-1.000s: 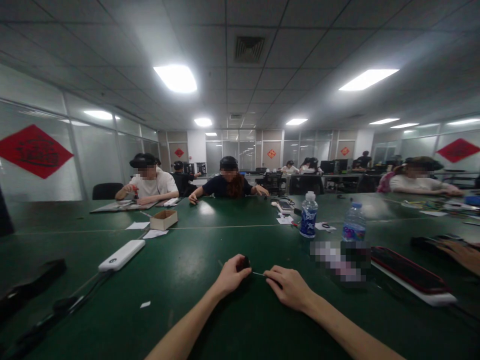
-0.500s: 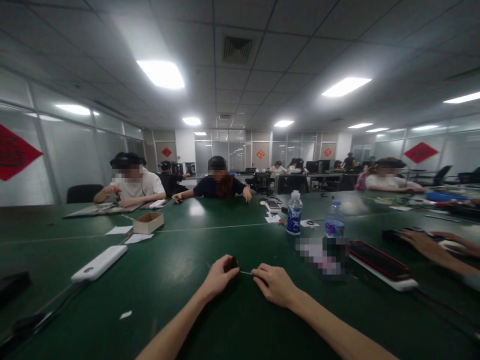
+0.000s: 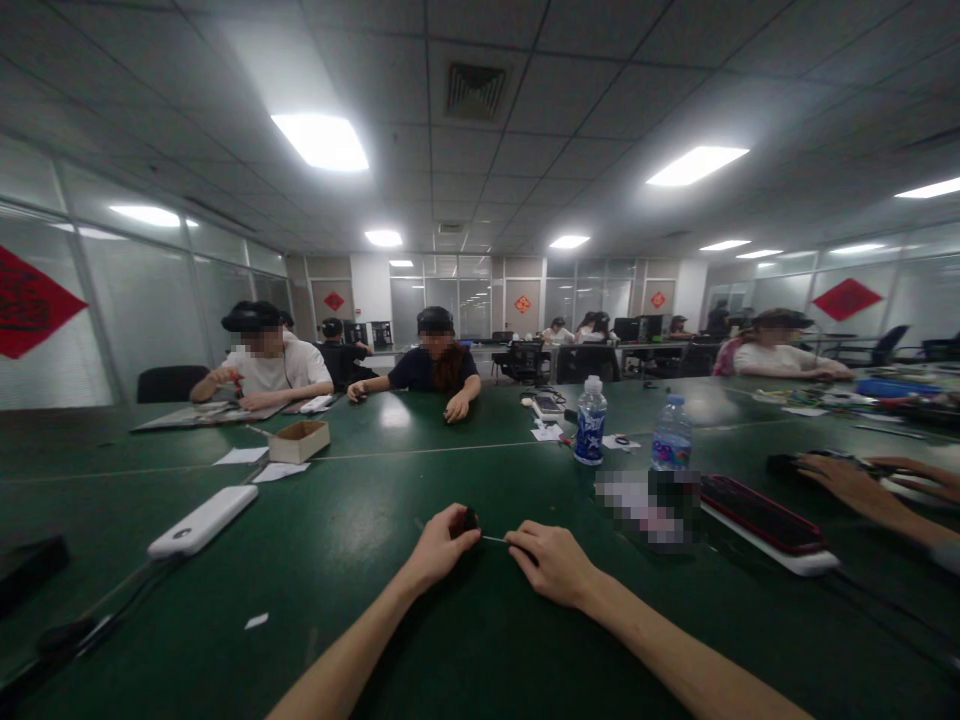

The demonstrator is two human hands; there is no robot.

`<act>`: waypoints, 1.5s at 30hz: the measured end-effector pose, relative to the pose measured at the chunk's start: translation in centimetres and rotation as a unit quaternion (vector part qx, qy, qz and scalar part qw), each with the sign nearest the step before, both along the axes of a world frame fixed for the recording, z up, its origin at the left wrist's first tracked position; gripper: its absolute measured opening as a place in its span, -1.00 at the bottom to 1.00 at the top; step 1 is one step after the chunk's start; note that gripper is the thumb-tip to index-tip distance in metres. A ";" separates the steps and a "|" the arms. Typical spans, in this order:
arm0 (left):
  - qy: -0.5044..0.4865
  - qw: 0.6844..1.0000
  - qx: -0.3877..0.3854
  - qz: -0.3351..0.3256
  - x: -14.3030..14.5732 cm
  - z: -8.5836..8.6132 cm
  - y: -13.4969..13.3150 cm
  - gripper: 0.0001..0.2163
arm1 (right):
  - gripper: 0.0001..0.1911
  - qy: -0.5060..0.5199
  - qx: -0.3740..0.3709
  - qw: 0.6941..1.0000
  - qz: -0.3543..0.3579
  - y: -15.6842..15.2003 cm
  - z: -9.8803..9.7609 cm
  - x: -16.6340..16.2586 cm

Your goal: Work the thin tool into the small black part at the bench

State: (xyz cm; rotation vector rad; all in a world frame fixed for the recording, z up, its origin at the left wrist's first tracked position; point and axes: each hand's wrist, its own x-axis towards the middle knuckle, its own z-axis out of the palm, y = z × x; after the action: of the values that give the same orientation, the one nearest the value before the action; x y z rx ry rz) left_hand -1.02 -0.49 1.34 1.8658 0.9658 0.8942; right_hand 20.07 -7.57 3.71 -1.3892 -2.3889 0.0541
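Note:
My left hand is closed around a small dark object, most of it hidden by the fingers. Facing it, my right hand is closed on a thin metal rod that looks like a screwdriver shaft. The rod's bare part bridges the gap between both hands, and its tip ends at the dark object in my left fingers. Whatever handle it has is covered by my right hand. Both hands are low over the green table, close to the middle of the view.
Right of my hands stand two bottles, a blue-labelled one and a clear one, with a phone on a white block. A co-worker's hands lie farther right. Left are a white power bank and small box.
My hands keep the same grip, with the rod still between them. The view has shifted slightly. Across the table, a co-worker's hand has moved inward and lower, toward the middle of their body.

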 end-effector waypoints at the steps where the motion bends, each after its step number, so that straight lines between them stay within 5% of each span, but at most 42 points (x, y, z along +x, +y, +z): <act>1: -0.001 1.000 0.000 0.004 0.0 0.0 0.0 -0.73 | -0.68 -0.001 -0.001 1.000 0.004 0.0 0.0 0.0; 45: -0.036 0.999 -0.020 -0.003 0.7 0.0 0.0 -0.82 | -0.64 -0.017 0.023 0.999 -0.016 0.6 -0.9 0.1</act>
State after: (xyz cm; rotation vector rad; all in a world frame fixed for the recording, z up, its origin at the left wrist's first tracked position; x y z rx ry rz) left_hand -0.36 -0.48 1.39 1.7903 0.9261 0.9260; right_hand 20.20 -7.00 2.78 -1.4185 -2.3786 -0.0345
